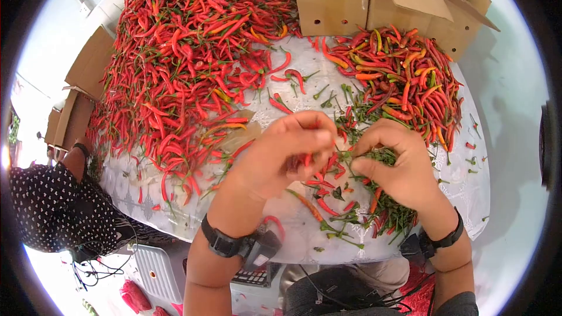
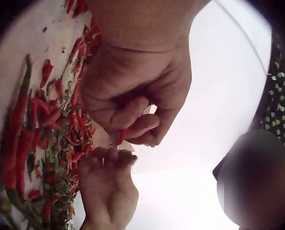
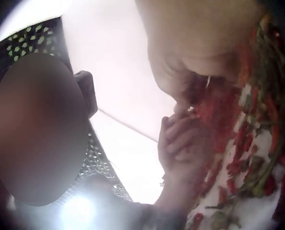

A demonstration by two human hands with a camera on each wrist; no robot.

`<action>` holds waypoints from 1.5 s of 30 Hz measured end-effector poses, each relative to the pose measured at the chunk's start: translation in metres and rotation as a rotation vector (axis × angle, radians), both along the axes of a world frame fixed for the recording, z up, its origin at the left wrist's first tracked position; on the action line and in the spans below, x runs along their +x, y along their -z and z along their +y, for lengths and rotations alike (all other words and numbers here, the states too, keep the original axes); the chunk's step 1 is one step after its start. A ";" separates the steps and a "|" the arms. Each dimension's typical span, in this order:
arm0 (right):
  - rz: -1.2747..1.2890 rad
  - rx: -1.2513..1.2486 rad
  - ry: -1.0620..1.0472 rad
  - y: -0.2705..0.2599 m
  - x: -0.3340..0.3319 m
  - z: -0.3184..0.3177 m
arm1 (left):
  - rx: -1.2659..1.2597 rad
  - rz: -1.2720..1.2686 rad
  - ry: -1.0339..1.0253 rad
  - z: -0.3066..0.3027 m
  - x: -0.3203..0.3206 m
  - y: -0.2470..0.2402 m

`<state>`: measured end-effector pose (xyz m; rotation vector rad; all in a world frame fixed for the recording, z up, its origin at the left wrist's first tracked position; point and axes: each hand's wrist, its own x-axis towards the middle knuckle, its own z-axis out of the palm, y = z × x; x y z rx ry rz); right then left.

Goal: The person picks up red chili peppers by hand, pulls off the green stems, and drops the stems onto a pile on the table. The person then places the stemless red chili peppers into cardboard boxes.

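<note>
My left hand (image 1: 281, 155) is raised over the table with its fingers curled round a red chili pepper (image 2: 122, 136), whose end pokes out between the fingers. Close beside it, the thumb and forefinger of my right hand (image 1: 398, 167) pinch a green chili stem (image 1: 346, 155). The fingertips of both hands nearly meet in the head view. Below the right hand lies a heap of green stems (image 1: 398, 213) mixed with bits of red chili. Loose chilies, one of them orange-red (image 1: 307, 206), are scattered under the hands.
A large mound of red chilies (image 1: 181, 52) covers the table's left side. A smaller pile (image 1: 410, 76) of red and orange chilies lies at the back right, before open cardboard boxes (image 1: 331, 0). Another person in a dotted garment (image 1: 58, 210) is at the left edge.
</note>
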<state>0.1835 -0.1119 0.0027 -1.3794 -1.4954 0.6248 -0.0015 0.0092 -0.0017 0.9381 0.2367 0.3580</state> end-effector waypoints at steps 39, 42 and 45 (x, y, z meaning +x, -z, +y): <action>-0.293 0.484 0.004 -0.003 -0.017 0.006 | -0.301 0.173 -0.172 0.001 0.005 0.001; -0.301 0.500 -0.016 0.003 -0.015 0.015 | -0.363 0.289 -0.195 -0.019 0.022 -0.005; -0.284 0.461 -0.026 0.003 -0.013 0.017 | -0.410 0.235 -0.082 -0.016 0.018 0.000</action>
